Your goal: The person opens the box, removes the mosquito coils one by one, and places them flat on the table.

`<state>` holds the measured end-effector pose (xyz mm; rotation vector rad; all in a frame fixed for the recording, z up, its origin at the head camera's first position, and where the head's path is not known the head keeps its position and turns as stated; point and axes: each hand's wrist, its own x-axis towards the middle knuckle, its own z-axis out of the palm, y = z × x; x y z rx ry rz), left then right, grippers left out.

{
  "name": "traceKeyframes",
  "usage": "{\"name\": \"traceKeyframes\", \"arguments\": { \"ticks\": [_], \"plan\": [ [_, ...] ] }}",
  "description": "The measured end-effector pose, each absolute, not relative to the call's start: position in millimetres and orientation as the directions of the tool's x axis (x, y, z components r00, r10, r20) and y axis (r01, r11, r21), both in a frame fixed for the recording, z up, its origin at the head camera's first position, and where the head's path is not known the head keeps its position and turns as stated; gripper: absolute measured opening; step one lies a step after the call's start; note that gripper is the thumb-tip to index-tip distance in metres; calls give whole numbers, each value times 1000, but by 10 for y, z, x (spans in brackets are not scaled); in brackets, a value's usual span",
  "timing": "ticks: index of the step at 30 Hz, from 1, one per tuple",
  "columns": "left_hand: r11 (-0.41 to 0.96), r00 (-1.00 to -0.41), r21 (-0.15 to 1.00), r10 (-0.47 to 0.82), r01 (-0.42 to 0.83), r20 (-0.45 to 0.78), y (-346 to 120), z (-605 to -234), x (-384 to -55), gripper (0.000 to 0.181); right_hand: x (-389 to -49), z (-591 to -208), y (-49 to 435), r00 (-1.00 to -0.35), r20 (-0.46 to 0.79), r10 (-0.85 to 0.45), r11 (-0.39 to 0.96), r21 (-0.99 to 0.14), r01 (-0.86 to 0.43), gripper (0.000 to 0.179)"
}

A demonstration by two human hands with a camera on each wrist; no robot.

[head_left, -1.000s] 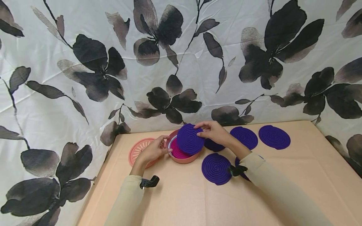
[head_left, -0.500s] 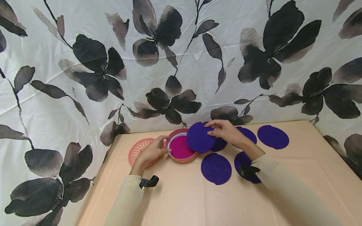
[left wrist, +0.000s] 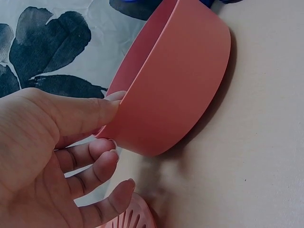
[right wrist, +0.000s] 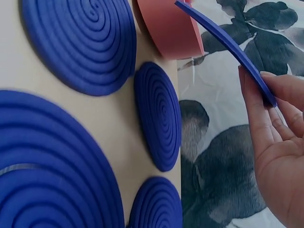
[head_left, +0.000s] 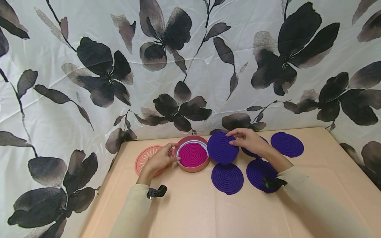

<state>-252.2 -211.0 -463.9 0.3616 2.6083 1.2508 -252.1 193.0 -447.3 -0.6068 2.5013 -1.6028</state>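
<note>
My left hand point(head_left: 160, 158) pinches the near-left rim of a round coral-pink box point(left wrist: 180, 71), thumb outside and a finger inside; its other fingers are loosely bent. Inside the box lies a magenta spiral coil point(head_left: 192, 154) within a pale ring. My right hand point(head_left: 250, 141) pinches the right edge of a dark blue mosquito coil point(head_left: 221, 148) between thumb and fingers. Edge-on in the right wrist view, this held coil point(right wrist: 228, 45) is thin, slightly bowed and off the table. It sits just right of the box and hides what lies behind it.
More blue coils lie flat on the table: one front centre point(head_left: 227, 178), one partly under the right wrist point(head_left: 259, 173), one far right point(head_left: 287, 144) and one mostly hidden behind the right hand point(head_left: 251, 152). A slotted coral lid point(head_left: 147, 157) lies left of the box. Floral fabric point(head_left: 208, 72) hangs behind.
My right hand has carried the blue coil from over the box to its right, uncovering the magenta coil. My left hand has stayed on the box's rim.
</note>
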Motion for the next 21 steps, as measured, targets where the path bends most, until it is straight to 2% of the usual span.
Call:
{"name": "traceKeyframes", "arguments": {
  "ticks": [18, 21],
  "plan": [
    [620, -947, 776, 305, 114, -104, -2115, -4646, -2526, 62, -2312, -4529, 2426, -890, 54, -452, 295, -933, -207, 35],
    [620, -947, 776, 305, 114, -105, -2119, -4648, -2523, 63, -2255, -4539, 2528, -897, 54, -438, 318, -924, -211, 34]
  ]
}}
